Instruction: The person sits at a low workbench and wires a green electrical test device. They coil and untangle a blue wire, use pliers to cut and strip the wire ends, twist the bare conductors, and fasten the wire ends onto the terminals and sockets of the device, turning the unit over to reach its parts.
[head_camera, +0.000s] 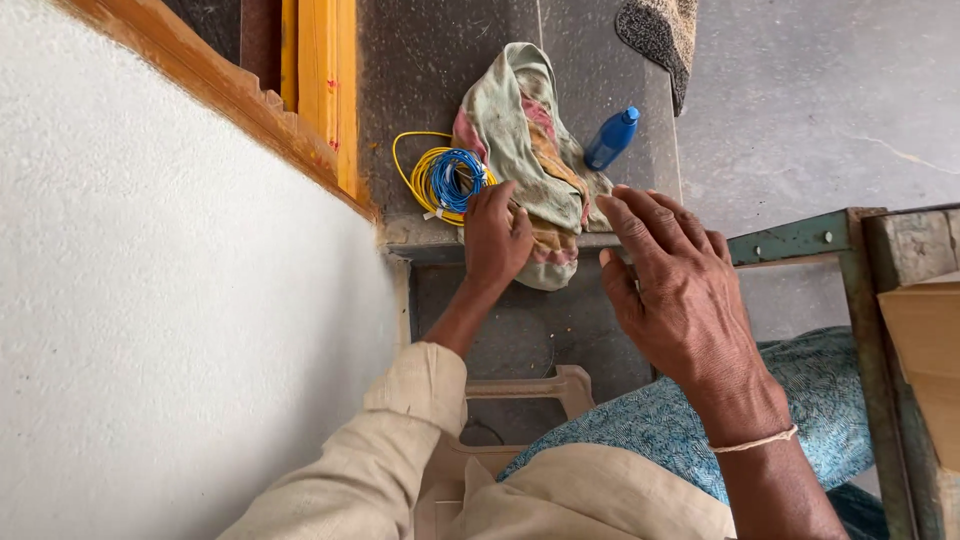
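Note:
A crumpled pale green and pink cloth (525, 130) lies on a grey stone step (420, 70). Beside it on the left sit coils of yellow wire (420, 180) and blue wire (455, 180). My left hand (497, 240) reaches out from a beige sleeve, its fingers curled down on the cloth's left edge and touching the blue coil. My right hand (675, 290) hovers nearer to me at the cloth's right edge, fingers spread and holding nothing. A thin thread band circles its wrist.
A blue bottle (611, 138) lies on the step right of the cloth, with a doormat (660, 35) beyond. A white wall (170, 300) and orange wooden frame (320, 80) fill the left. A green metal frame (800, 238), cardboard box (925, 350) and beige plastic stool (540, 388) stand close by.

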